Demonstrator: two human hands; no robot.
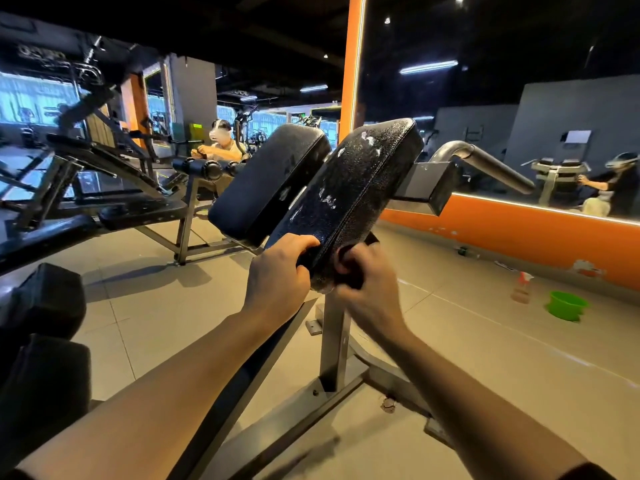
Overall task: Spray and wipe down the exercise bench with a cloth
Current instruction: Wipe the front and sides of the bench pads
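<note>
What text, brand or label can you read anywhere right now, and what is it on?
No text is readable.
Lettering on the dark machine at upper left: too blurred.
White sheet on the grey wall: too small.
Wet bench pad: white marks are worn patches, not letters.

Both forearms extended; left hand [277, 271] fingers curled in grip; right hand [367, 285] curled, blurred.
</note>
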